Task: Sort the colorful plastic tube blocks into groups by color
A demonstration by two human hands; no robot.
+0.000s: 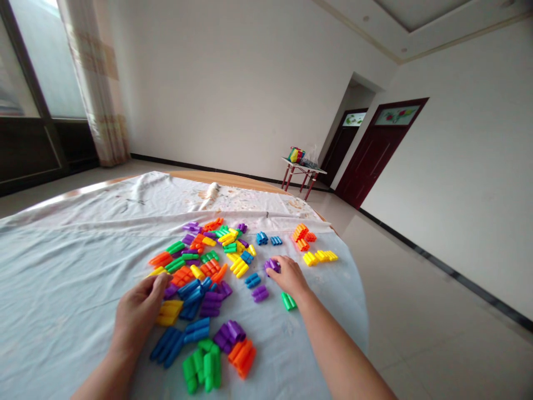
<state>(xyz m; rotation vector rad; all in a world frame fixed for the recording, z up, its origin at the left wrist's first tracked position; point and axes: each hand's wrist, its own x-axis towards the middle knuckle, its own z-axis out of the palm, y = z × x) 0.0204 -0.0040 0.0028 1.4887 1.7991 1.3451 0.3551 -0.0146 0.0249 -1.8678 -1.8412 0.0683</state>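
Note:
Many bright plastic blocks shaped like joined tubes lie heaped on the cloth-covered table. In my right hand (291, 275), thumb and fingers pinch a purple block (272, 266) over the cloth. Below it rest another purple block (260, 294) and a blue block (252, 280), and a green block (288, 301) lies beside my wrist. My left hand (141, 305) is at the left edge of the heap, fingers curled and thumb pressed in; what they hold, if anything, is hidden. Close to it are a yellow block (169, 313) and a purple piece (170, 290).
Orange blocks (300, 233) and yellow blocks (320, 257) sit apart at the right. Green blocks (202, 366) and orange blocks (242, 356) lie near the front. A wrinkled pale tablecloth (75, 266) covers the round table. Beyond stands a small folding table (308, 166) with bags.

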